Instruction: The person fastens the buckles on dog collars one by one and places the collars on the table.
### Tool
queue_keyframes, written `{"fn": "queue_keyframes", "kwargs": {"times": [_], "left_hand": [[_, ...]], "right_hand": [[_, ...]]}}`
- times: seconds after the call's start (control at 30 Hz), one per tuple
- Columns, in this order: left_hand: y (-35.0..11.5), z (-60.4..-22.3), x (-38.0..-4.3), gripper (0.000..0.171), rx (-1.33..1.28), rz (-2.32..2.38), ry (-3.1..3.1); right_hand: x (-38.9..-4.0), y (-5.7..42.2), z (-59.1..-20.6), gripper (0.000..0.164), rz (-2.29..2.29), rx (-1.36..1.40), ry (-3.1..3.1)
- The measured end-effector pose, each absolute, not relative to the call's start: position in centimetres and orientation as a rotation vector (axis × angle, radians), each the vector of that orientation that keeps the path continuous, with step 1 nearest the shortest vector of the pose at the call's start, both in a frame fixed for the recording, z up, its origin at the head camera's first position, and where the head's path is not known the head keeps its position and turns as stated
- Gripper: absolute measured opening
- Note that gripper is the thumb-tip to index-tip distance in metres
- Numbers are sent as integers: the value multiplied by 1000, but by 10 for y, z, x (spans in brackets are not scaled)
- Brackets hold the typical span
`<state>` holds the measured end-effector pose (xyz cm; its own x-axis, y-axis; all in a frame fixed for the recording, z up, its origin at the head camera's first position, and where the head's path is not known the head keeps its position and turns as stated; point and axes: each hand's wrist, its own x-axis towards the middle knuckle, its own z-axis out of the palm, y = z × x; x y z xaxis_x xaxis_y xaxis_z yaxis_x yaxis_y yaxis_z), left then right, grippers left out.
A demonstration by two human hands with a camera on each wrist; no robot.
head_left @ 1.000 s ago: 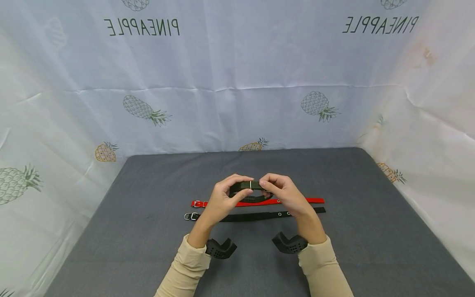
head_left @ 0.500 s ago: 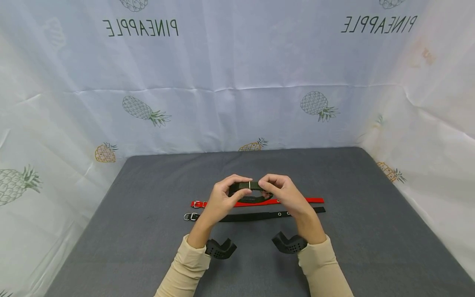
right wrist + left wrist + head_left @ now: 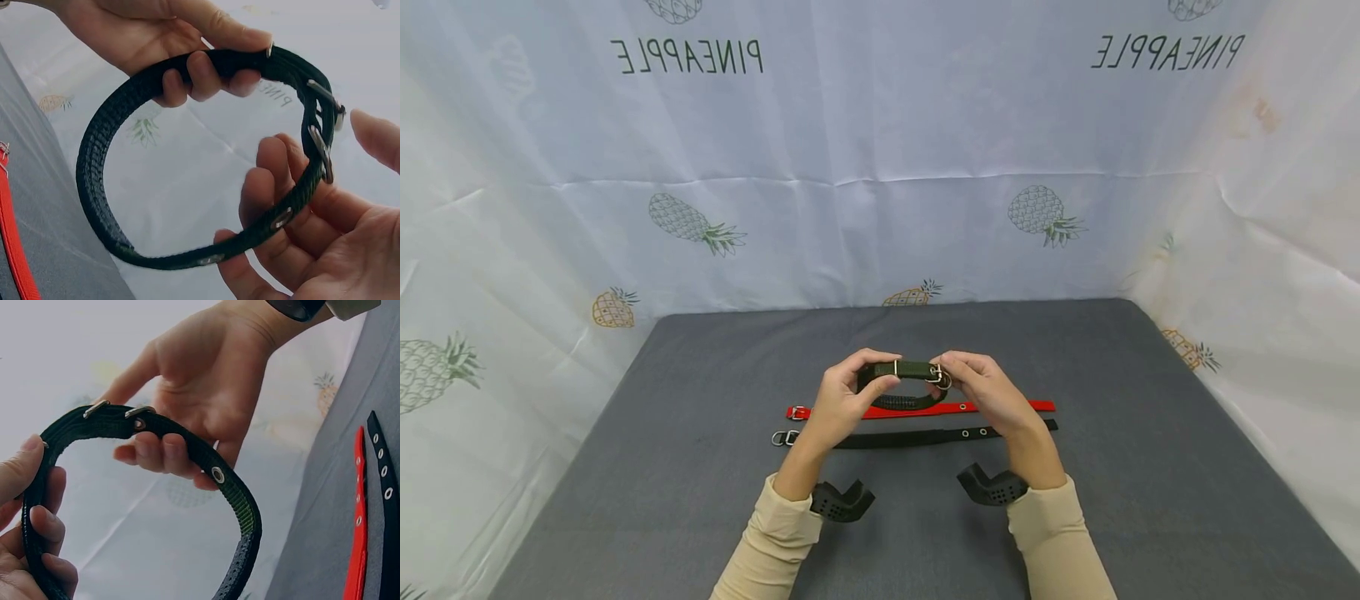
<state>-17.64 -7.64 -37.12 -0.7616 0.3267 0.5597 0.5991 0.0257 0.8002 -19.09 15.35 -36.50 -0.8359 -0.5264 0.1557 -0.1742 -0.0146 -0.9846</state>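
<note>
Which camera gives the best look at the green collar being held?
The right wrist view: the green collar appears large, its whole loop in frame, though fingers cover bits. The left wrist view is also close but cuts off the loop's bottom. The head view shows it small, between the left hand and right hand.

Curtained-off tabletop booth; sort of building beyond cannot be told. Pale curtain (image 3: 880, 125) with pineapple prints (image 3: 677, 217) and mirror-reversed PINEAPPLE lettering (image 3: 688, 57) hangs behind and along both sides of grey table (image 3: 700, 483).
</note>
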Motion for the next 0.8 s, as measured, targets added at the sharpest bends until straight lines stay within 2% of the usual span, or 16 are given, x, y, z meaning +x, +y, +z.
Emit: {"fn": "queue_keyframes", "kwargs": {"times": [0.17, 0.8], "left_hand": [[-78, -372, -177, 27, -943, -1820, -2077], [-80, -372, -179, 29, -980, -1829, -2097]], "right_hand": [[-193, 155, -367, 35, -1901, -769, 1986], [-194, 153, -368, 23, -1948, -652, 2027]]}}
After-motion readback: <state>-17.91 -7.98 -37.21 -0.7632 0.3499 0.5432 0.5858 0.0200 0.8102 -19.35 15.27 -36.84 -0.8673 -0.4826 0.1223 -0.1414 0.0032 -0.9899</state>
